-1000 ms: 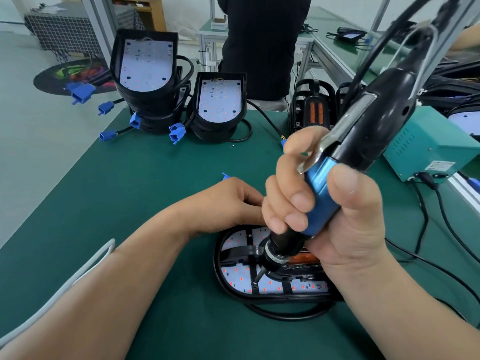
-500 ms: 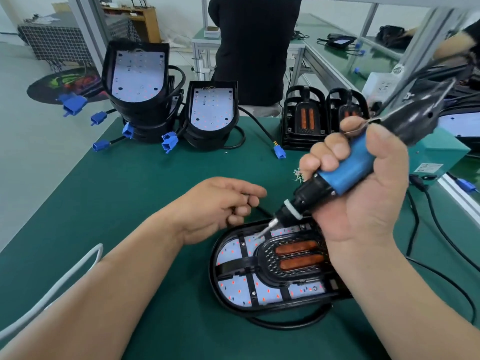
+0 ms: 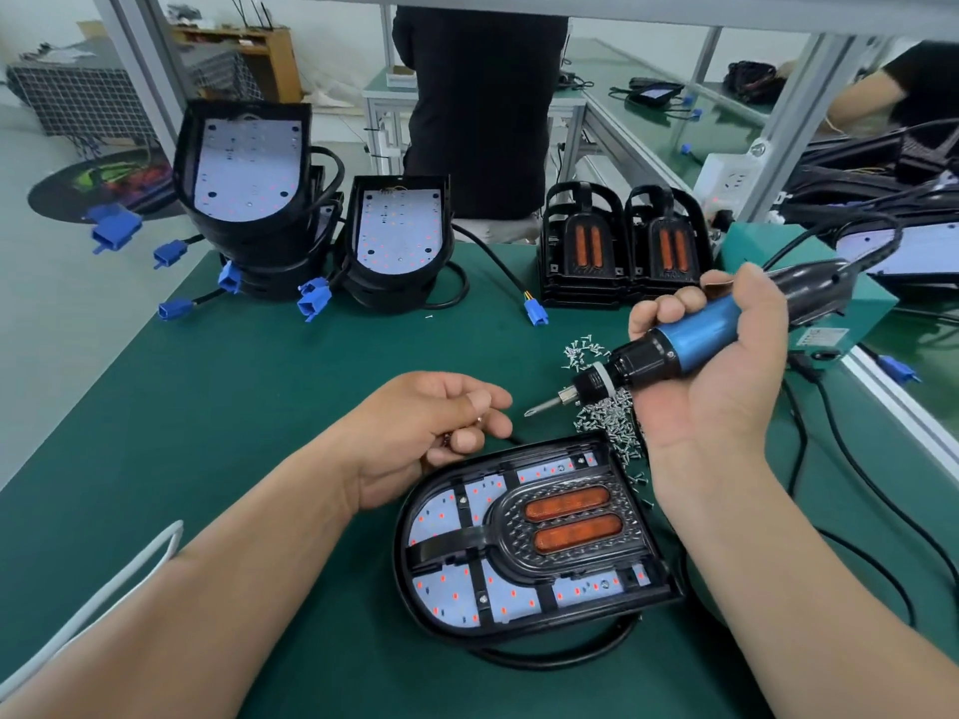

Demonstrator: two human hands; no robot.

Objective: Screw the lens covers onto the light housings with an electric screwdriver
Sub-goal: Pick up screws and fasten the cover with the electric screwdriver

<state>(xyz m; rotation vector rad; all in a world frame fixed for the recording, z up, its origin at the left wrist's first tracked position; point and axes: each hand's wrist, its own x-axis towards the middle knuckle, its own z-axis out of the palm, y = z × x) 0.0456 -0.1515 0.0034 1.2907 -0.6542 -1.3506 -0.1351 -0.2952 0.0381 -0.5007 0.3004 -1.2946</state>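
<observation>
Light housing [image 3: 451,589] with its lens cover [image 3: 565,526] lies near the desk's [image 3: 233,407] front edge, its cable [image 3: 560,659] half hidden beneath. Just beyond, the left grip [image 3: 430,433] pinches a tiny screw [image 3: 478,418], barely visible. The right grip [image 3: 726,365] wraps the electric screwdriver [image 3: 674,345], hiding part of the loose screws [image 3: 607,412]. Bare housings [image 3: 244,189] stack at the far left corner.

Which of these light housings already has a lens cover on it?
The light housing lying flat nearest the camera, wearing a black lens cover with orange strips. The stacked housings behind show bare LED boards.
</observation>
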